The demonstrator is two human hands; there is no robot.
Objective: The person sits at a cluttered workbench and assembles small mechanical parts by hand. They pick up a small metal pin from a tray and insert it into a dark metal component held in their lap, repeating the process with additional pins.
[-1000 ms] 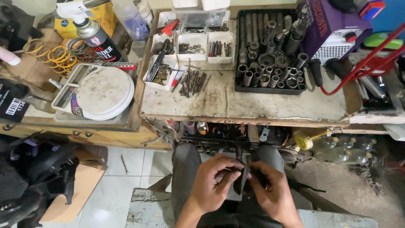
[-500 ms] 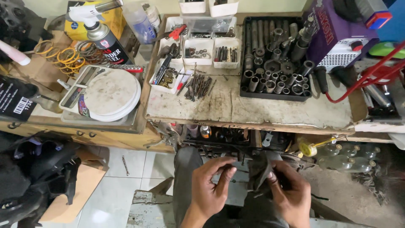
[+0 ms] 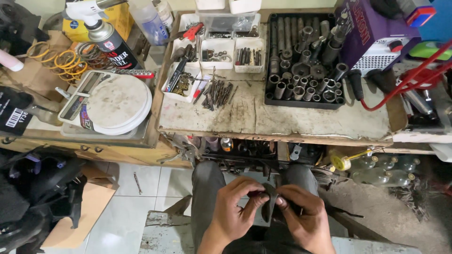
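Over my lap, my left hand (image 3: 234, 207) and my right hand (image 3: 303, 214) both pinch a small dark, flat, curved piece (image 3: 270, 201), rubbery or metallic, held between thumbs and fingertips. It stands roughly upright between the two hands. Part of the piece is hidden behind my right fingers. My grey-trousered knees (image 3: 207, 178) sit below the front edge of the worn wooden workbench (image 3: 282, 123).
On the bench lie a black tray of sockets (image 3: 303, 61), white bins of small parts (image 3: 219, 49), loose bits (image 3: 216, 93), a purple machine (image 3: 376, 33) with a red cable. To the left are a white round scale (image 3: 115, 104), a spray can (image 3: 110, 40) and yellow springs (image 3: 59, 59). Bottles (image 3: 381, 171) lie under the bench.
The view has tilted slightly, and my hands have drawn closer together around the dark piece, turning it upright between my fingers.
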